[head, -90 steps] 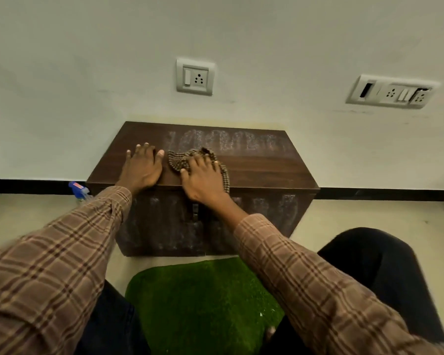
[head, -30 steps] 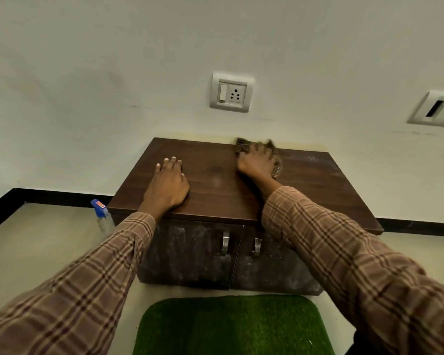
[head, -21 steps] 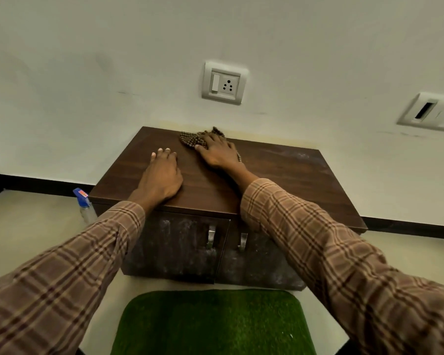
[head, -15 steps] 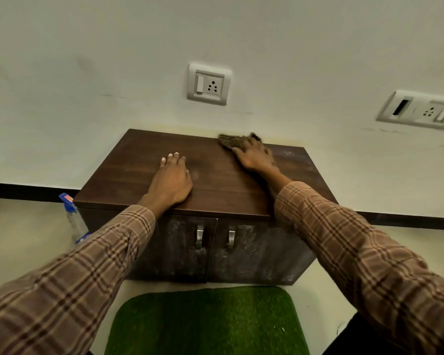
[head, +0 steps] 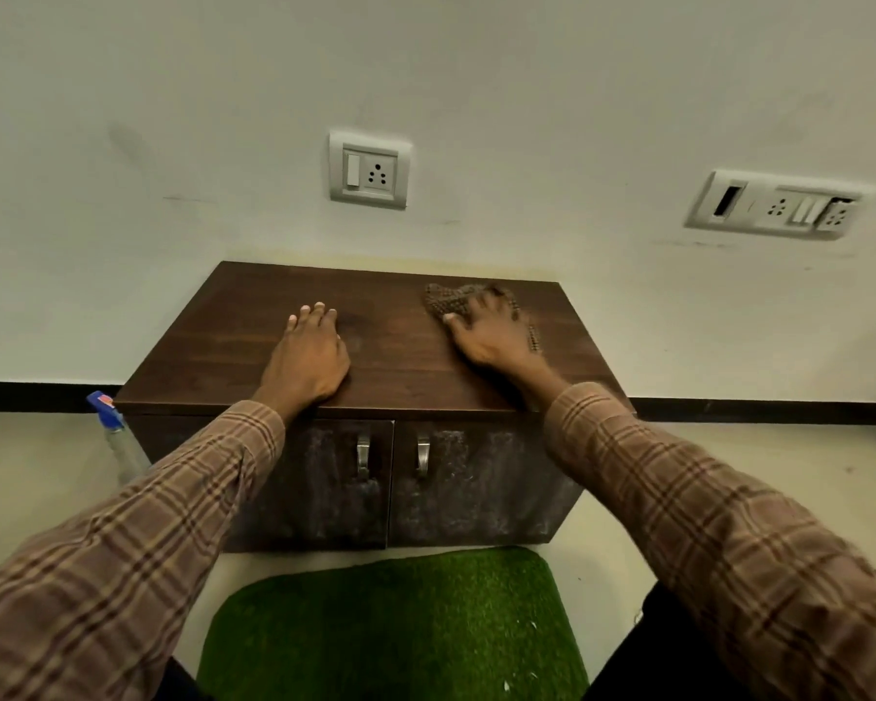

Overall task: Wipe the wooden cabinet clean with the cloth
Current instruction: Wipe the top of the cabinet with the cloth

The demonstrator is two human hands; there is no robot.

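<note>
Head view, looking down at a low wooden cabinet (head: 400, 356) against a pale wall, in the middle of the frame. Its dark brown top looks mostly clean; the two front doors below, each with a metal handle (head: 363, 455), show grey, dusty smears.

The cloth (head: 446, 301), a small brown patterned rag, lies bunched on the cabinet top near the back right corner, right of centre in the frame. The right hand (head: 486, 328) presses flat on it, fingers spread over the fabric, so most of the cloth is hidden beneath the palm and only its left edge and a strip at the right show. This grip is an open-palmed press, not a pinch.

The left hand (head: 307, 359) rests flat and empty on the top near the front edge, left of centre, well apart from the cloth, likely bracing.

The cloth looks soft, light and floppy; it would likely bunch or slide under the palm, so holding it down with the whole hand suits it. The cabinet looks stiff and heavy.

A spray bottle (head: 117, 437) stands on the floor at the cabinet's left side. A green mat (head: 395, 624) lies at the lower centre of the frame.
</note>
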